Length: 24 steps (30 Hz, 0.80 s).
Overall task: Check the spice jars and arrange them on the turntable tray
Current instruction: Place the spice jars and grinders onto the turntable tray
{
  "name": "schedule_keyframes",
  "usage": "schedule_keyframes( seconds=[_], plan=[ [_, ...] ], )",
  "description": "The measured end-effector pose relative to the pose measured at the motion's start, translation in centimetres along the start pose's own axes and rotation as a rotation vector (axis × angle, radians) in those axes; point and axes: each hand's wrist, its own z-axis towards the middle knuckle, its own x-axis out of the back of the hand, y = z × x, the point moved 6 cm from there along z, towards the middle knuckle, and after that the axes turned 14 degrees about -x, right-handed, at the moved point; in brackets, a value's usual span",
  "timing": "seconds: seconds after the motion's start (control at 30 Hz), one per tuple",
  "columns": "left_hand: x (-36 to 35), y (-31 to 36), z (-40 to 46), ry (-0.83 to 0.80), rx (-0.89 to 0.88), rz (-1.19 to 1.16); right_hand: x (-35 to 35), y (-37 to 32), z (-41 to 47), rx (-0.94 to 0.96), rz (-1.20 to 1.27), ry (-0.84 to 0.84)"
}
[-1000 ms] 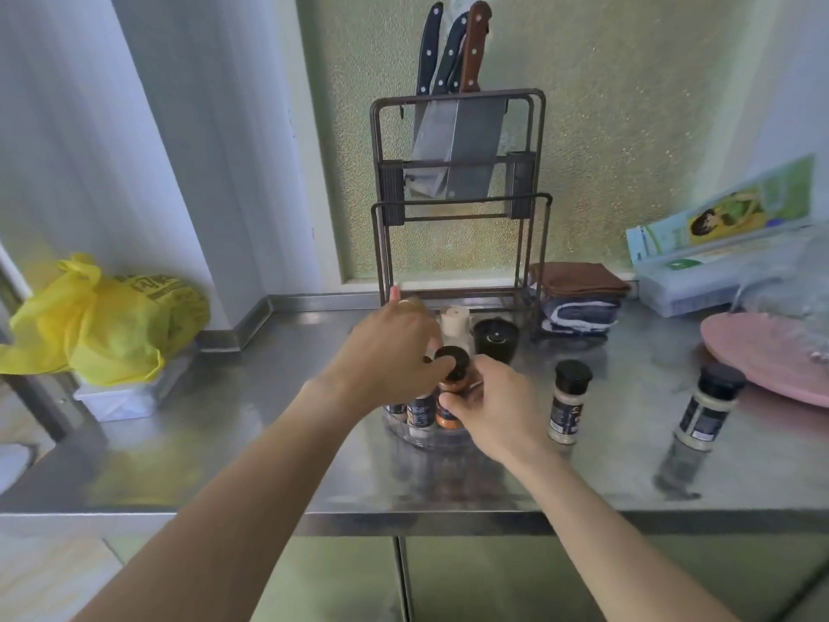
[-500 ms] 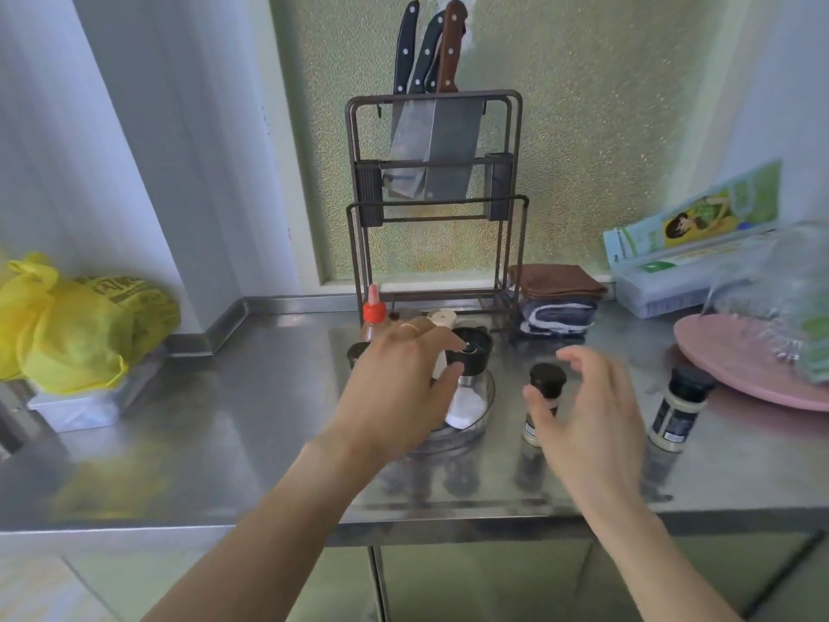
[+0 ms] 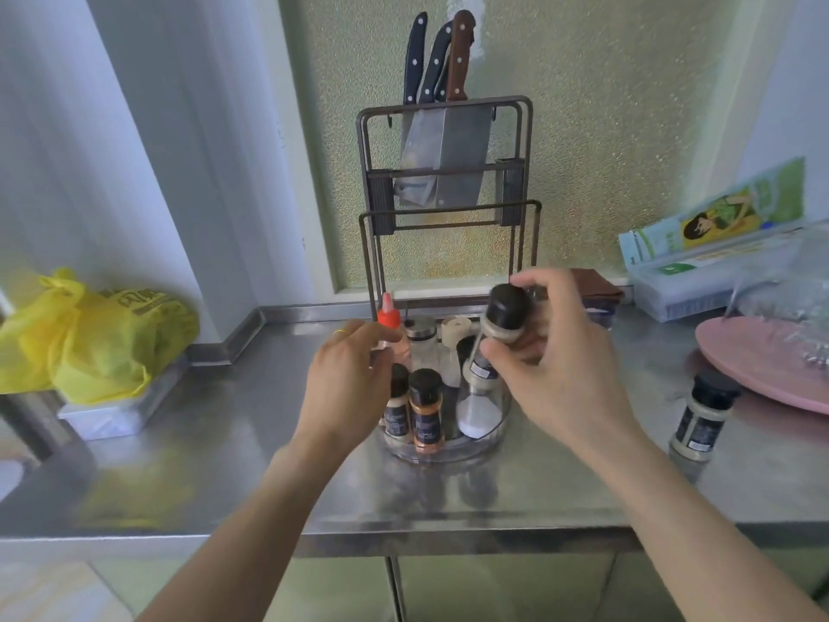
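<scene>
A clear round turntable tray [image 3: 453,453] stands on the steel counter in front of me. Several jars stand in it: an orange-spice jar [image 3: 425,413], a pale jar [image 3: 397,408] behind my left hand, a red-capped bottle [image 3: 388,323], a steel-lidded glass jar [image 3: 421,341] and a glass jar of white powder [image 3: 477,413]. My right hand [image 3: 554,370] grips a black-capped spice jar [image 3: 500,334], tilted, above the tray's right side. My left hand [image 3: 347,381] rests with fingers bent against the tray's left side. Another black-capped jar [image 3: 702,419] stands alone on the counter to the right.
A knife rack [image 3: 448,208] with several knives stands right behind the tray. A pink plate [image 3: 758,370] and a clear bag lie at the far right, boxes behind them. A yellow bag [image 3: 89,338] sits on a container at the left. The counter edge runs close below the tray.
My right hand took the black-capped jar from the counter and lifted it over the tray. My left hand stayed at the tray, which has turned so the orange jar faces front.
</scene>
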Motion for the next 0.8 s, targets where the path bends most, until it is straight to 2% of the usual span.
schedule_keyframes(
  seconds=[0.17,0.4,0.6,0.8],
  plan=[
    [0.2,0.5,3.3,0.033,-0.075,-0.047,-6.1,-4.7,5.8,0.124,-0.325,-0.177],
    [-1.8,0.1,5.4,-0.228,-0.177,0.067,-12.9,-1.8,9.5,0.031,-0.679,-0.34],
    [-4.2,0.0,5.3,-0.478,-0.216,0.19,-15.1,-0.4,9.6,0.071,-0.738,-0.408],
    [-3.6,0.4,5.7,-0.518,-0.187,0.203,-13.0,-1.4,9.1,0.059,-0.676,-0.477]
  ],
)
